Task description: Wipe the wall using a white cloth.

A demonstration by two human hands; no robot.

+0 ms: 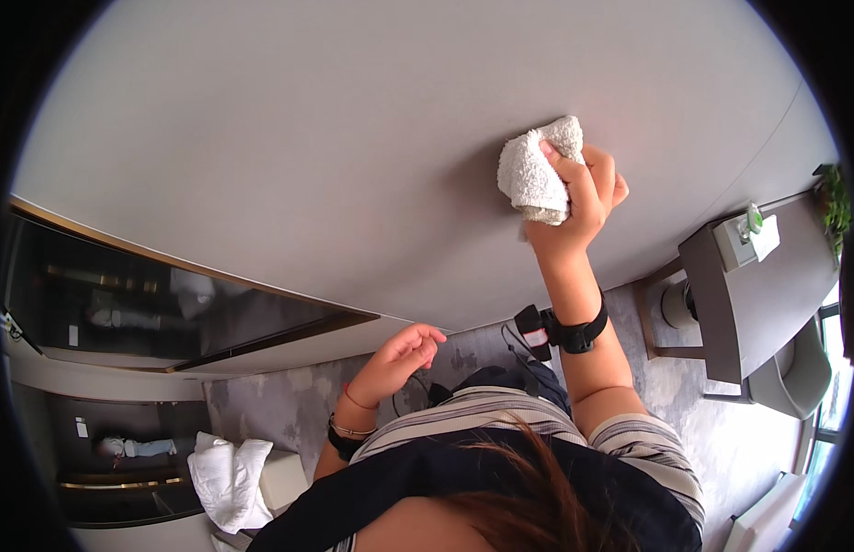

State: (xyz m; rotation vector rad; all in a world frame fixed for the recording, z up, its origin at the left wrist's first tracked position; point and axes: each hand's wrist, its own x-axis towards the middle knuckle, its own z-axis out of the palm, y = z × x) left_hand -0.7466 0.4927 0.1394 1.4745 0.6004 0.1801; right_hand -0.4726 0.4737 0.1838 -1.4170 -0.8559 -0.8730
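My right hand [589, 200] grips a folded white terry cloth [534, 172], thumb on top and fingers curled around its edge. The cloth is pressed against or held very close to a smooth light-grey wall panel [296, 138], and a shadow falls to its left. Lower down, my left hand [403, 355] hangs in front of my body with its fingers loosely curled and nothing seen in it. A black strap with a small device [575, 331] sits on my right forearm.
On the right, a desk [779, 297] carries a tissue box [734, 241], a small green-and-clear bottle [753, 219] and a plant [834, 207]. A bin [677, 306] and grey chair [796, 372] stand nearby. At left are a glossy black panel [213, 324], a white duvet [227, 476] and a distant person [140, 447].
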